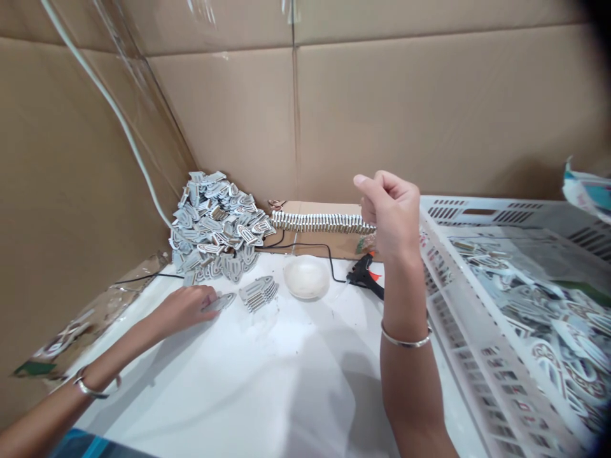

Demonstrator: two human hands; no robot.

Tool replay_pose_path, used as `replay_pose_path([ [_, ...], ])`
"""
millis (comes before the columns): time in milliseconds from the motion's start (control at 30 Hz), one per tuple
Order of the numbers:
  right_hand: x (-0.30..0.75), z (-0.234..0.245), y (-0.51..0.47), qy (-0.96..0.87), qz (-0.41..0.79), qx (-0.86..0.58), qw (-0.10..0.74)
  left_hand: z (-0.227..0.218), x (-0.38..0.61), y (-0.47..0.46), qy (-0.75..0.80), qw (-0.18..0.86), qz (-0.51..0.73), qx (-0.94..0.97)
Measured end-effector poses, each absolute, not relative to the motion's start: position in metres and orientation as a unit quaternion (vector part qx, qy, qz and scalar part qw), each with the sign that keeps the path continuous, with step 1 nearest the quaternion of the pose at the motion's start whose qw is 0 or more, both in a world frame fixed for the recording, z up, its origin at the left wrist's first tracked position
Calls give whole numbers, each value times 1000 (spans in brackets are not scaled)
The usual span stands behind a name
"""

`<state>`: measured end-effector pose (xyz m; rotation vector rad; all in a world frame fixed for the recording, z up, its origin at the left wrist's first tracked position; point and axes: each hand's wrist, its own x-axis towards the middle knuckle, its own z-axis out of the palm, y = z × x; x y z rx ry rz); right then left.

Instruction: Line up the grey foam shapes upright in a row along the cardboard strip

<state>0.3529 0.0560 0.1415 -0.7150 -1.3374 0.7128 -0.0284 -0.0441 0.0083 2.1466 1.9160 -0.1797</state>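
A craft workshop, shown by cardboard walls, a glue gun and plastic crate.

No readable txt anywhere: printed bits in white plastic crate too blurred to make out, only patterns. Hot glue gun shows no legible brand at this res.

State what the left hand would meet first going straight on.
The left hand would first meet the flat patterned cut-out at its fingertips, apparently already touching; a small stack of cut-outs lies beyond.
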Motion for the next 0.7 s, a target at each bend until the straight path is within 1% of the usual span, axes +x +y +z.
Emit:
replay_pose_path([
  [67, 353, 142, 55, -594, 315, -320, 667, 16, -30, -41, 671, 129, -40, 729],
  [167, 352, 142, 55, -599, 313, -326, 661, 38, -23, -34, 679, 128, 33, 722],
  [300, 351, 141, 55, -599, 311, -326, 662, 62, 10, -29, 631, 122, 110, 758],
  [467, 353, 142, 54, -594, 311, -328, 666, 62, 51, -30, 634, 98, 89, 762],
  [700, 358, 144, 53, -593, 310, -322, 670, 58, 59, -30, 647, 76, 44, 757],
])
